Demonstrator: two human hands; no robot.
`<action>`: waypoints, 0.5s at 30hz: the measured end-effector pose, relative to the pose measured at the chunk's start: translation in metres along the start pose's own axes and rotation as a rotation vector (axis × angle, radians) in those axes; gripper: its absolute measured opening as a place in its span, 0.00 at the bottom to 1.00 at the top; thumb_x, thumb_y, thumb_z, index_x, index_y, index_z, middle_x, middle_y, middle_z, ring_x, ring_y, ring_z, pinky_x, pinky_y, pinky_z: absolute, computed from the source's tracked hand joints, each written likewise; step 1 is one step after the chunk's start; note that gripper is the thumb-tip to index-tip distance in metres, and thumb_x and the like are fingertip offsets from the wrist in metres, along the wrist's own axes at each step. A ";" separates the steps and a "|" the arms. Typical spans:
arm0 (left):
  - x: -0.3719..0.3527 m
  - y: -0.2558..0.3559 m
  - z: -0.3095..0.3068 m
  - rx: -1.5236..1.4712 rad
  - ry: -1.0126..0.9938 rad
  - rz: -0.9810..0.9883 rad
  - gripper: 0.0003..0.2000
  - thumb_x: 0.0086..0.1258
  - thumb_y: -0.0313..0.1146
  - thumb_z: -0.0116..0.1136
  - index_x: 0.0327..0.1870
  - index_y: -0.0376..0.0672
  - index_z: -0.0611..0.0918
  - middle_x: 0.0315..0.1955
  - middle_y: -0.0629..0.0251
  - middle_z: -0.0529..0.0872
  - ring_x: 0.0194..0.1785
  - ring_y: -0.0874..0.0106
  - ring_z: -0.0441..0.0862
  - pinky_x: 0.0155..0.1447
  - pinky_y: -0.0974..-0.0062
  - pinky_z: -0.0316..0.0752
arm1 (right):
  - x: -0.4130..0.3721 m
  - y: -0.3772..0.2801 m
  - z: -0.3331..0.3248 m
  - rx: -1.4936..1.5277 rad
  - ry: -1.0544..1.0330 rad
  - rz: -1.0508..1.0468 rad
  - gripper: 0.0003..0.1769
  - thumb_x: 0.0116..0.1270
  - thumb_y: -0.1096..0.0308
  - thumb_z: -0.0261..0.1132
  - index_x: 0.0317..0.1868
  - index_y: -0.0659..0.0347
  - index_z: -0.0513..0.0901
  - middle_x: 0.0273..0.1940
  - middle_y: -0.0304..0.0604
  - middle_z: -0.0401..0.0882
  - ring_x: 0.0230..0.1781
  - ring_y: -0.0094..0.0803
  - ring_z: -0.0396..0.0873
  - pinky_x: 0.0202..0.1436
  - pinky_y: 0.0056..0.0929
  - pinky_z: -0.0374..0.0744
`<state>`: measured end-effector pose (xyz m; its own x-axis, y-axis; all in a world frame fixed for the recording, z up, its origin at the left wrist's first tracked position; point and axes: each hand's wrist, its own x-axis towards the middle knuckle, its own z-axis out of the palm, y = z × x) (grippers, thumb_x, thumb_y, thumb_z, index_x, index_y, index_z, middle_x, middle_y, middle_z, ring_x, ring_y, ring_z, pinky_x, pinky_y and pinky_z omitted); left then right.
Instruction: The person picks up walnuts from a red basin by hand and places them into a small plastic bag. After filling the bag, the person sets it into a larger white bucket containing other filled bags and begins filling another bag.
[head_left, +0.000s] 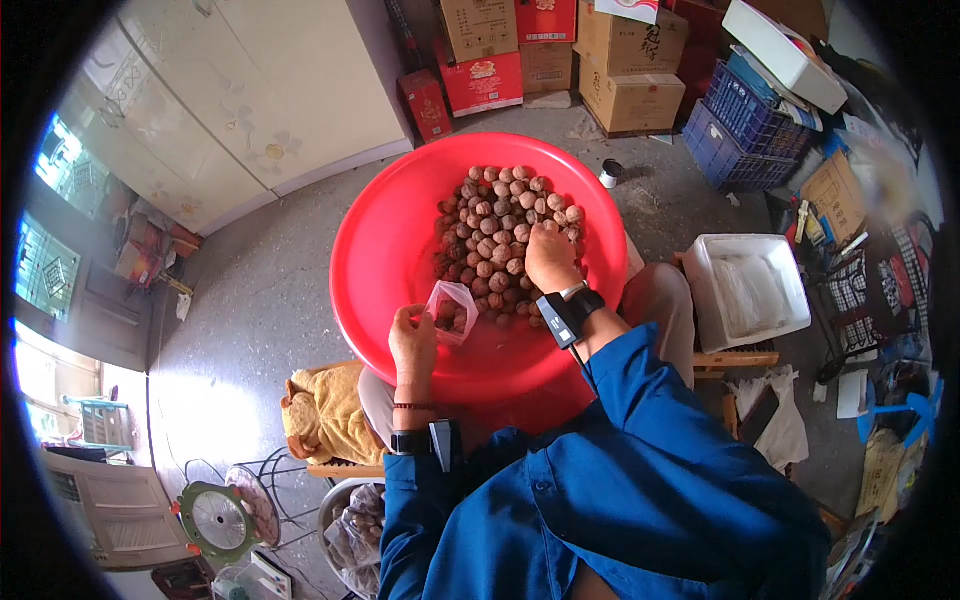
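Observation:
A wide red plastic basin (375, 235) rests in front of me, with a heap of brown walnuts (487, 245) along its far and right side. My left hand (412, 338) is closed on the rim of a small clear plastic bag (455, 300), which stands inside the basin with some walnuts in it. Over the right part of the heap, my right hand (553, 258) has its fingers curled down onto the walnuts. Its fingertips are partly hidden, so whether a walnut is in them cannot be made out.
Cardboard boxes (632, 100) stand beyond the basin, with blue crates (745, 130) to their right. A white foam box (750, 290) sits at my right. On my left are a yellow cloth (335, 412), a container of bagged items (355, 530) and a fan (218, 520).

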<state>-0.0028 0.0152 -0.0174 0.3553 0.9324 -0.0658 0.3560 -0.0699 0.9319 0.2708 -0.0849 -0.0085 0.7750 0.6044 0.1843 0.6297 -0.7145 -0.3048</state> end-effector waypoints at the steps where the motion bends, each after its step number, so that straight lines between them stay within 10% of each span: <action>1: 0.000 0.000 0.000 0.000 -0.001 0.001 0.10 0.72 0.32 0.64 0.48 0.37 0.86 0.26 0.63 0.85 0.29 0.71 0.83 0.35 0.71 0.79 | 0.002 0.003 0.002 -0.011 -0.084 -0.002 0.15 0.70 0.69 0.61 0.55 0.61 0.82 0.57 0.58 0.81 0.55 0.56 0.84 0.54 0.53 0.86; 15: 0.002 -0.005 0.000 0.018 0.009 0.021 0.11 0.71 0.34 0.64 0.47 0.37 0.87 0.29 0.59 0.87 0.31 0.67 0.85 0.39 0.68 0.81 | 0.011 0.000 0.004 0.149 0.188 0.064 0.18 0.69 0.71 0.66 0.58 0.57 0.77 0.55 0.58 0.79 0.51 0.59 0.85 0.49 0.52 0.86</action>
<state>-0.0041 0.0174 -0.0216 0.3553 0.9338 -0.0430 0.3642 -0.0959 0.9264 0.2792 -0.0774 -0.0105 0.8182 0.4731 0.3267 0.5749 -0.6813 -0.4531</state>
